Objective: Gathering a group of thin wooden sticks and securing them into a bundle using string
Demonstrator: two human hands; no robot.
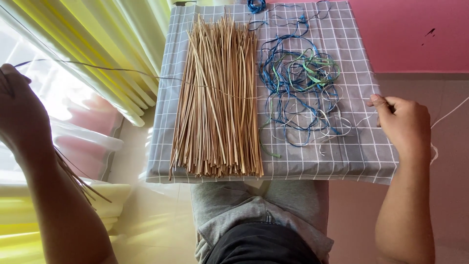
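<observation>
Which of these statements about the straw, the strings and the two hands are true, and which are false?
1. The bundle of tan straws lies on a grey checked cloth. True.
2. The tangled strings are red and orange. False: blue, green and white.
3. The right hand pinches a white string at the cloth's edge. True.
4. The left hand rests on the straws. False: it is raised far to the left, holding a thin strand.
5. Yellow curtains hang at left. True.

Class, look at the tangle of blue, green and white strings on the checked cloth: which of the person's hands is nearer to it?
Right. The right hand pinches a strand just beside the string tangle, at the cloth's edge. The left hand is far off, beyond the straw bundle.
</observation>
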